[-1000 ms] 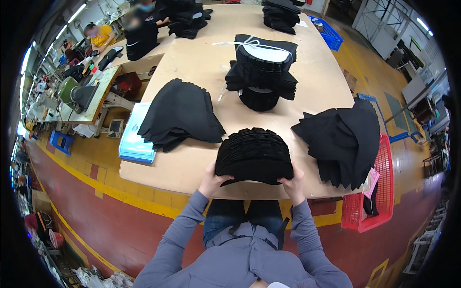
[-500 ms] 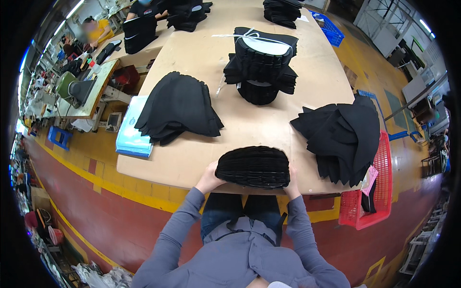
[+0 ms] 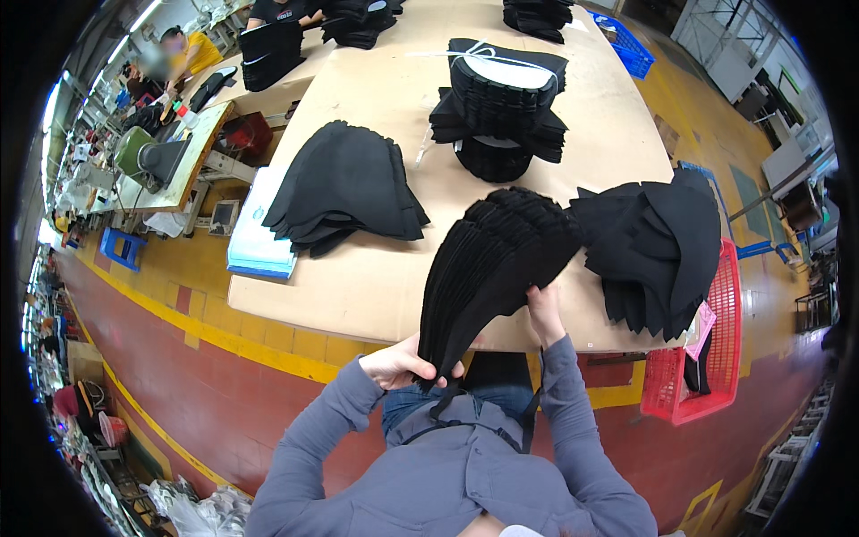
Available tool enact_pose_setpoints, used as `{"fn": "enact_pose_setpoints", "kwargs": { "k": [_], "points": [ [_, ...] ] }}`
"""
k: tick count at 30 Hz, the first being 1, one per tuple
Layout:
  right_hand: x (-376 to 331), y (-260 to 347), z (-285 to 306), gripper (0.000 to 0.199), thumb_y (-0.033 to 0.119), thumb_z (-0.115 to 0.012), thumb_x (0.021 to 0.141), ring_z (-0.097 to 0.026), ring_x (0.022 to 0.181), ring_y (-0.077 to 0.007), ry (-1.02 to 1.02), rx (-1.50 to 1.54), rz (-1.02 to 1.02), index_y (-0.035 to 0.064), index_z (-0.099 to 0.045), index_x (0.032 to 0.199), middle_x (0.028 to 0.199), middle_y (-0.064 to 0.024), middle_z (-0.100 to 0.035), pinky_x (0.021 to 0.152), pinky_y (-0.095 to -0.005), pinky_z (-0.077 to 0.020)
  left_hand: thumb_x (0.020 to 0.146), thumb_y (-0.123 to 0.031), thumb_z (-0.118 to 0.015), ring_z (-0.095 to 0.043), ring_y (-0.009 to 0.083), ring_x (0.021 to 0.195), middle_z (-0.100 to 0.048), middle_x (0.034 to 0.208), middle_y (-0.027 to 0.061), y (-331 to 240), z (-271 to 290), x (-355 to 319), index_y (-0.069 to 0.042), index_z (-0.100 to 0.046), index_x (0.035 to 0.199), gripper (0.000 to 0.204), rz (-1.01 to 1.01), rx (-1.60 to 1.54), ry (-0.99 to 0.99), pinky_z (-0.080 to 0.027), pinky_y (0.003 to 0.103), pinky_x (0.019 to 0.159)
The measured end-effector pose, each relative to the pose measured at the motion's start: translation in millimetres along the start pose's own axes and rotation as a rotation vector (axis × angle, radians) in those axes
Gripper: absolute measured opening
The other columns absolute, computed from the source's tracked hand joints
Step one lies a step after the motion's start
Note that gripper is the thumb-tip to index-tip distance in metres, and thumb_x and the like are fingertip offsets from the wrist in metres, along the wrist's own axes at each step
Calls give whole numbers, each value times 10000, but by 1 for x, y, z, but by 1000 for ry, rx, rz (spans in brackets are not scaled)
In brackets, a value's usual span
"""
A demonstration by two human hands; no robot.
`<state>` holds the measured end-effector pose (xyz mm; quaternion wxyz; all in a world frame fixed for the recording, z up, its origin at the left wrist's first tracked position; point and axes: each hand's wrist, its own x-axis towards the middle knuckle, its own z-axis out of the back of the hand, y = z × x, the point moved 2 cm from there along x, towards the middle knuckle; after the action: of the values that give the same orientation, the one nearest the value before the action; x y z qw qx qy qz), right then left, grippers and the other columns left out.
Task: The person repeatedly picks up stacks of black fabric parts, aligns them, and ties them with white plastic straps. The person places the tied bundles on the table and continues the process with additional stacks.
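Between my hands is a thick stack of curved black fabric pieces (image 3: 492, 268), tilted at the table's near edge with its layers fanned along the left side. My left hand (image 3: 403, 362) grips the narrow lower end, its thumb across the front. On the right edge of the same stack, my right hand (image 3: 545, 315) is closed with its thumb on the near face. A loose pile of black pieces (image 3: 349, 190) lies to the left, and another pile (image 3: 658, 251) lies right, close to the held stack. Beyond stands a bundle (image 3: 506, 98) tied with white string.
The brown-topped table (image 3: 376, 295) carries more black stacks (image 3: 537, 18) at its far end. Blue-and-white packets (image 3: 259, 255) lie under the left pile. A red basket (image 3: 658, 385) hangs by the right edge. Two people (image 3: 192, 55) are at the far left.
The stack has turned from lying level, edge toward me, to a steep tilt with its curved face showing. My left hand moved down to its lower end; my right hand shifted up slightly.
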<state>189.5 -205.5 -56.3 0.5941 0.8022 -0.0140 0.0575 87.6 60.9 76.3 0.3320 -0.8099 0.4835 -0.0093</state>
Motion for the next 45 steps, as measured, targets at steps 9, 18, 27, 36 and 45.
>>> {"fn": "enact_pose_setpoints", "kwargs": {
  "k": [9, 18, 27, 36, 45],
  "points": [
    [15, 28, -34, 359, 80, -650, 900, -593, 1038, -183, 31, -341, -46, -20, -552, 1231, 1147, -74, -643, 928, -314, -463, 659, 28, -793, -596, 135, 902, -595, 1100, 44, 26, -29, 27, -28, -551, 1208, 602, -264, 125, -451, -490, 266, 817],
    [-52, 89, -68, 225, 68, -549, 986, -580, 890, -102, -82, -236, 38, 27, -527, 1206, 1035, -55, -592, 779, -248, -497, 778, -42, -749, -635, 135, 802, -663, 938, 51, 58, 2, 32, -18, -627, 1081, 328, -290, -159, -589, -527, 273, 742],
    [-68, 118, -98, 531, 50, -719, 870, -599, 911, -124, -161, -80, -1, 50, -373, 1274, 1211, -117, -490, 697, -217, -509, 792, -1, -757, -645, 178, 1004, -658, 1142, 110, 78, -5, 37, 34, -581, 1219, 463, -412, -123, -575, -523, 307, 896],
    [-73, 134, -99, 569, -33, -694, 839, -614, 983, -171, -154, -189, 4, 55, -342, 1277, 1271, -160, -473, 795, -276, -544, 775, -61, -800, -647, 178, 1020, -660, 1149, 108, 89, -3, 35, 32, -573, 1235, 521, -474, -84, -590, -522, 306, 899],
    [-74, 151, -99, 411, -66, -575, 722, -368, 1373, -340, -194, -1097, 450, 98, -492, 1089, 1156, -59, -642, 1164, -601, -96, 702, -103, -869, -586, 194, 1147, -618, 1249, 84, 118, 17, 38, -2, -501, 1324, 730, -526, -115, -555, -454, 339, 1000]
  ]
}}
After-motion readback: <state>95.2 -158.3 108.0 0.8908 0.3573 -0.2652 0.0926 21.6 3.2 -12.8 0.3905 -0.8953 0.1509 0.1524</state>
